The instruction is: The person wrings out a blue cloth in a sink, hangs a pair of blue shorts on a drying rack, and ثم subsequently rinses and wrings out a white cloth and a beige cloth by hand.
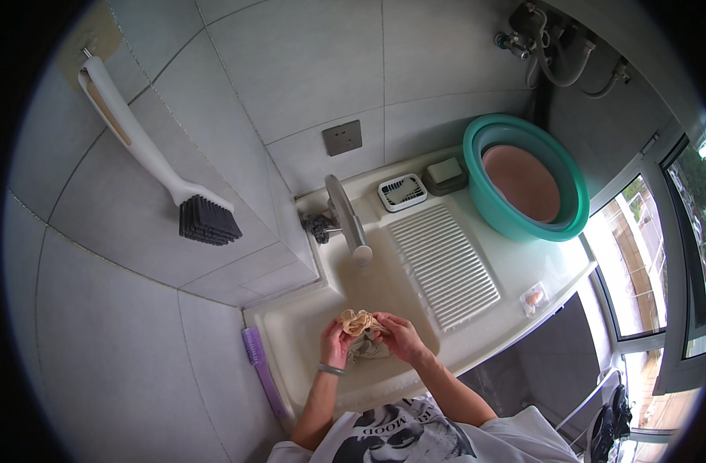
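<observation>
Over the basin of a cream laundry sink [295, 330], a bunched beige cloth [355, 322] is held between both hands. My left hand [333, 342], with a bangle at the wrist, grips its left side. My right hand [400, 337] pinches the right side of the same cloth. Just below the hands hangs or lies a greyish wet cloth [368, 347]; whether it joins the beige one cannot be told. The faucet [348, 223] stands beyond the hands, and no running water can be made out.
A ribbed washboard [445, 263] is moulded right of the basin. Behind it sit a soap dish [402, 193] and a soap bar [444, 170]. Nested basins [474, 173] stand at the right, near a small clear packet [533, 300]. A purple brush [263, 370] lies left; a white-handled brush [133, 139] hangs on the wall.
</observation>
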`<state>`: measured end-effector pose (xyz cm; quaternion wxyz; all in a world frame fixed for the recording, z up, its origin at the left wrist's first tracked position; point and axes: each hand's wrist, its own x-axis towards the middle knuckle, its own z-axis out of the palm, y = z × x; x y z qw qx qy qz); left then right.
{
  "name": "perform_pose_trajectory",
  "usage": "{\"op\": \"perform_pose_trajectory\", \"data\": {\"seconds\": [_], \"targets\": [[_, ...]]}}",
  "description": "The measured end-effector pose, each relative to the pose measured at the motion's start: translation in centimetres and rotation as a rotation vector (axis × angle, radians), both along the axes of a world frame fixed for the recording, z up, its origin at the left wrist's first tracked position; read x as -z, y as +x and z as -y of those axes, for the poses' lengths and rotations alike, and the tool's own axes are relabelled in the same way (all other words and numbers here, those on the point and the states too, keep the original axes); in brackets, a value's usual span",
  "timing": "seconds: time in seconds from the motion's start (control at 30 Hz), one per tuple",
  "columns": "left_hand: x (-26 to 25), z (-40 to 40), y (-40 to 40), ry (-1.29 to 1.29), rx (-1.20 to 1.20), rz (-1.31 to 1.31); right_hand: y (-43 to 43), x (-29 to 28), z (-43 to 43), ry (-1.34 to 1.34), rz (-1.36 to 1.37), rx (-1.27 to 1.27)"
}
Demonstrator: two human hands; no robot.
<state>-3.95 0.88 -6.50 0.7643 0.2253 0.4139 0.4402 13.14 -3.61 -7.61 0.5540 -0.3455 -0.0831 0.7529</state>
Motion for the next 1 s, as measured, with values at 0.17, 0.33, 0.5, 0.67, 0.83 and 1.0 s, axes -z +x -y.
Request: {"op": "perform_pose_trajectory", "data": {"seconds": [0.17, 0.33, 0.5, 0.67, 0.83, 1.0], "targets": [[-1.1, -0.5, -0.7, -0.005, 0.102, -0.055, -0.4, -0.7, -0.1, -0.047, 0.069, 0.058], [3.6, -2.5, -1.1, 0.189, 0.207, -0.329, 0.4, 1.3, -0.3, -0.171, 0.204, 0.243], [14.7, -4.5, -5.5, 0.353, 0.260, -1.021, 2.7, 2.2, 1.1, -0.256, 0.176, 0.212], [21.3, -0.9, -8.5, 1.073, 0.393, -1.521, 1.6, 2.9, 1.7, -0.245, 0.208, 0.072], [18.4, -1.3, -7.6, 0.558, 0.438, -1.281, 0.0, 4.7, 2.0, -0.288, 0.224, 0.026], [10.6, -0.8, -1.9, 0.602, 0.525, -1.025, -2.3, 8.2, 0.3, -0.274, 0.322, -0.084]]}}
